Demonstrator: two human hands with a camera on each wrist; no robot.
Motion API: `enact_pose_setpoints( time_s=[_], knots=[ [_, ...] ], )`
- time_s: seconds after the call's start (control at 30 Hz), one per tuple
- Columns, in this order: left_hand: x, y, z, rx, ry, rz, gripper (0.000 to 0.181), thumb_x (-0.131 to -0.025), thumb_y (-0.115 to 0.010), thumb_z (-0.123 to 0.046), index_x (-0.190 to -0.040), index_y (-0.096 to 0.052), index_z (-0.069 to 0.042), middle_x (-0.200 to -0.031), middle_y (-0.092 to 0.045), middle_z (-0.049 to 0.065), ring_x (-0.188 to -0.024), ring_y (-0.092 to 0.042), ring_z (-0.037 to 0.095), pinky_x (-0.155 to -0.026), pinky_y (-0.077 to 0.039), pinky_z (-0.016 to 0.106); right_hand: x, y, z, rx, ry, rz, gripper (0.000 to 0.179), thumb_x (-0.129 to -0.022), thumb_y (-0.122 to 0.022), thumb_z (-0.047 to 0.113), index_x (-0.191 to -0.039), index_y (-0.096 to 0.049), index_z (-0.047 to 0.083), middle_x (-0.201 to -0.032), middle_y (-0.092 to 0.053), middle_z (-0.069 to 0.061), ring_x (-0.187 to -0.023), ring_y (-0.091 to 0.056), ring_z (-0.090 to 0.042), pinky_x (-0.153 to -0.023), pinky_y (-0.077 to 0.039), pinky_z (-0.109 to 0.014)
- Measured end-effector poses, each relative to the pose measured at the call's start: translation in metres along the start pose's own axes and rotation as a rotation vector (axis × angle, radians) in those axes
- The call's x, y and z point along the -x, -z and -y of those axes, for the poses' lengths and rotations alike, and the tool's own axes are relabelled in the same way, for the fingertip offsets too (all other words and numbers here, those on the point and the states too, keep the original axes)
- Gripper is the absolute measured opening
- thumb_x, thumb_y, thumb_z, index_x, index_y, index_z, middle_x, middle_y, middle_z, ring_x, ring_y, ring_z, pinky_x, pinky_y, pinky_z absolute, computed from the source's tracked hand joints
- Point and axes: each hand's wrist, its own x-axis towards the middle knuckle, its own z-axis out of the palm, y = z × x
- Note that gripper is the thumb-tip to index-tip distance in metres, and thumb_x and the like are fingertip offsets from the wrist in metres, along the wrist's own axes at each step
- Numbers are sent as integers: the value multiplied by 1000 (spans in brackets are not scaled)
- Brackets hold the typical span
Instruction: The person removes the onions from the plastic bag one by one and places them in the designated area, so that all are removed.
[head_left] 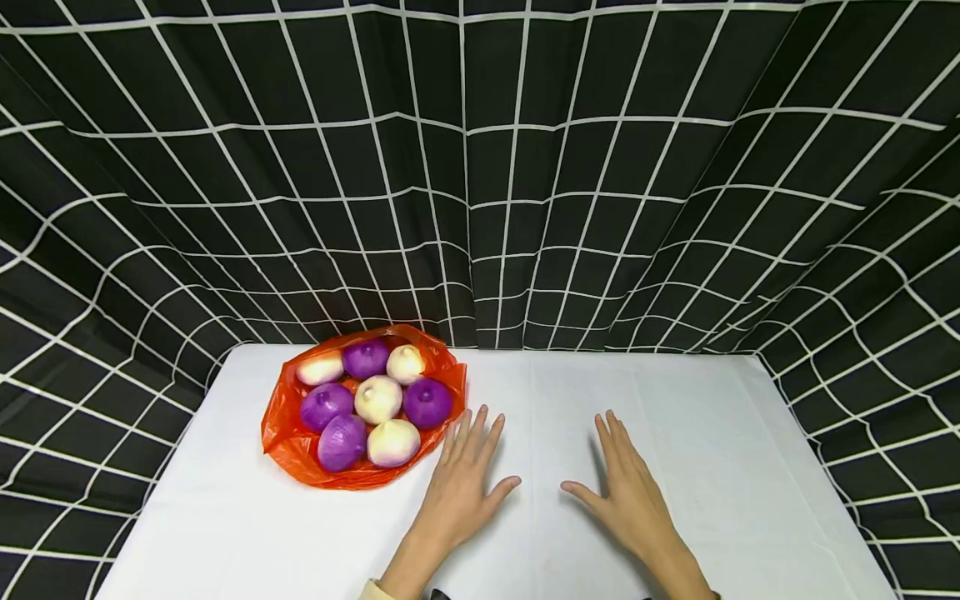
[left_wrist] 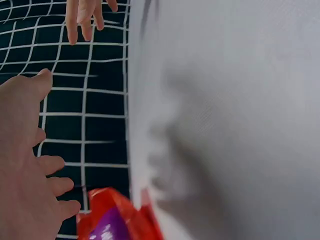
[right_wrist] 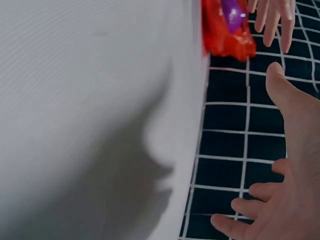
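A red plastic bag (head_left: 288,454) lies spread on the left half of the table, with several onions in it. Some are purple, such as the purple onion (head_left: 427,403) nearest my hand; others are creamy white, like the white onion (head_left: 378,400) in the middle. My left hand (head_left: 461,483) hovers just right of the bag, palm down, fingers straight and thumb out, holding nothing. Farther right, my right hand (head_left: 630,492) is held over the table the same way, fingers extended, with its shadow beneath. In the left wrist view the bag (left_wrist: 142,222) shows beyond the fingertips.
A white cloth covers the table (head_left: 712,433). Black curtains (head_left: 495,167) with a white grid stand along its back and both sides, close to the table's edges.
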Motion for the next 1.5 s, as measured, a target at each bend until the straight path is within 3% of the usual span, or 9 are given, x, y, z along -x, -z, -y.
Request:
enact_pose_setpoints(
  time_s=[0.23,0.53,0.73,1.0,1.1,1.23,1.37,1.5],
  knots=[
    [10,36,4,45,-10,-132,77,-93,-61,-48,-155,-28,-16,-161,-22,10,-146,-23,36,-120,-21,54,-5,11,17,-42,49,-60,102,-74,-80,52,-153,-32,8,-160,-27,-9,-137,-39,-36,-103,-43,-54],
    [29,82,26,67,61,-254,73,-97,-55,-47,-157,-23,-18,-163,-19,3,-149,-16,30,-124,-10,43,-16,19,37,-117,130,-125,99,-69,-87,41,-151,-38,11,-158,-33,0,-136,-42,-25,-101,-45,-44],
    [40,96,52,59,91,-364,66,-102,-46,-43,-156,-25,-11,-161,-24,9,-146,-24,32,-125,-10,37,-24,17,47,-135,144,-110,98,-70,-87,37,-150,-38,12,-158,-32,-1,-138,-40,-25,-103,-43,-45],
    [59,100,82,36,189,-392,67,-101,-51,-36,-156,-23,-7,-160,-24,16,-149,-14,34,-125,-2,33,-33,12,60,-159,204,-102,90,-74,-86,31,-149,-40,9,-157,-34,-3,-137,-42,-26,-108,-41,-37],
    [65,100,89,106,271,-427,72,-100,-54,-26,-157,-15,-8,-162,-17,16,-149,-12,33,-125,-4,33,-35,10,64,-182,207,-120,89,-73,-87,27,-148,-42,8,-155,-36,-4,-137,-43,-26,-112,-36,-28],
    [74,98,94,261,460,-531,80,-99,-56,-15,-158,-3,-10,-163,-11,17,-149,-12,33,-124,-8,34,-39,2,70,-254,169,-129,85,-73,-87,22,-146,-45,6,-153,-41,-4,-136,-43,-26,-115,-28,-16],
    [80,94,102,359,606,-645,77,-101,-52,-16,-157,1,-6,-162,-8,21,-149,-11,33,-124,-7,33,-47,-6,79,-329,129,-113,80,-75,-86,21,-143,-47,5,-149,-45,-5,-135,-45,-26,-113,-35,-26],
    [83,92,110,424,717,-662,74,-103,-46,-21,-156,2,-2,-162,-3,22,-149,-6,33,-124,-3,36,-54,-14,87,-388,101,-92,76,-75,-86,20,-140,-51,5,-144,-51,-6,-125,-54,-29,-106,-46,-40]
  ],
)
